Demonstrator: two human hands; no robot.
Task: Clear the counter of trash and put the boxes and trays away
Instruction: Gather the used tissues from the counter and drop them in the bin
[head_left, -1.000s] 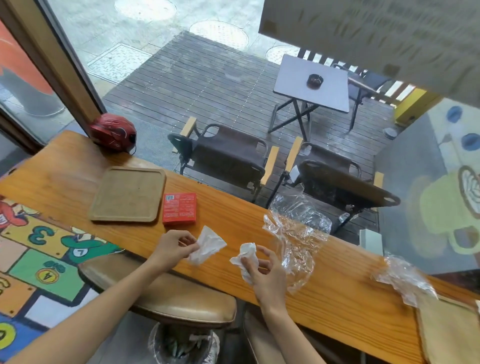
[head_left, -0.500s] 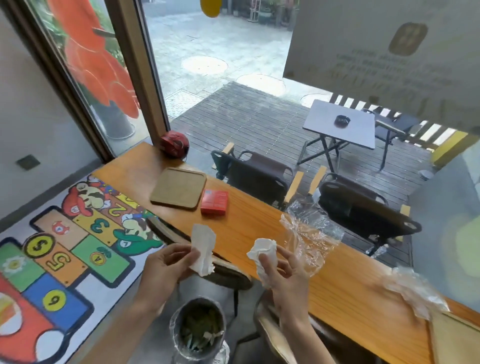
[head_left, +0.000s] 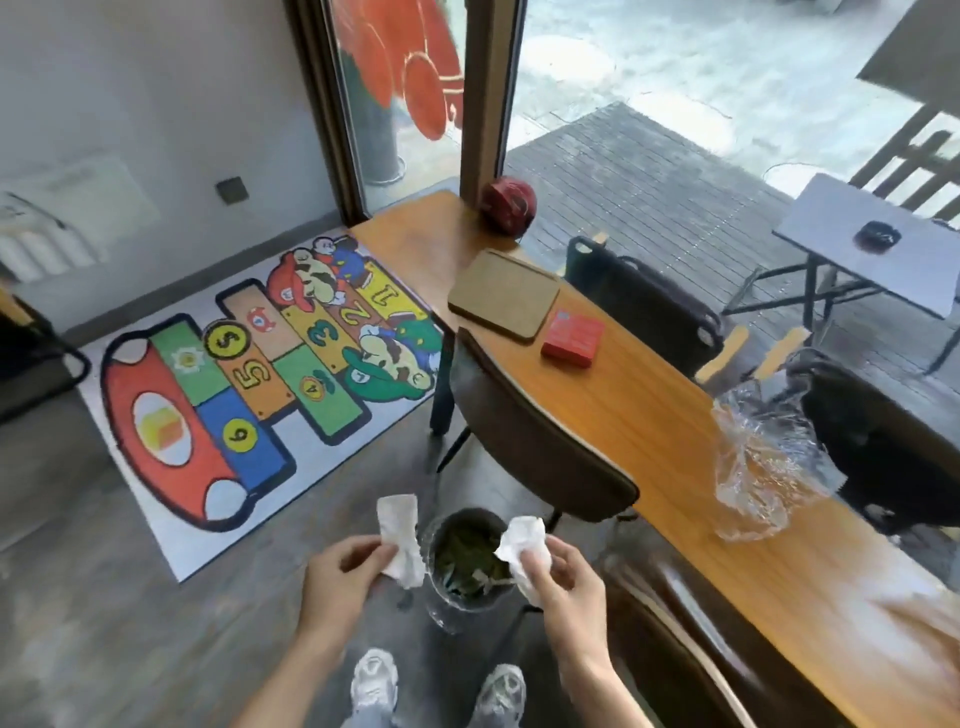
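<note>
My left hand (head_left: 340, 574) grips a flat white napkin (head_left: 400, 538) just left of the small trash bin (head_left: 467, 558) on the floor. My right hand (head_left: 563, 574) grips a crumpled white napkin (head_left: 524, 543) above the bin's right rim. The bin is lined with clear plastic and holds dark trash. On the wooden counter (head_left: 649, 415) lie a brown tray (head_left: 504, 293), a red box (head_left: 574, 340) beside it, and crumpled clear plastic wrap (head_left: 763, 462) further right.
A brown stool (head_left: 530, 441) stands against the counter above the bin, another stool (head_left: 670, 644) at lower right. A red helmet-like object (head_left: 508, 205) sits at the counter's far end. A colourful hopscotch mat (head_left: 260, 374) covers the floor to the left. My shoes (head_left: 374, 680) are below.
Both hands have carried the napkins off the counter and down to the bin on the floor. My view has swung left and downward.
</note>
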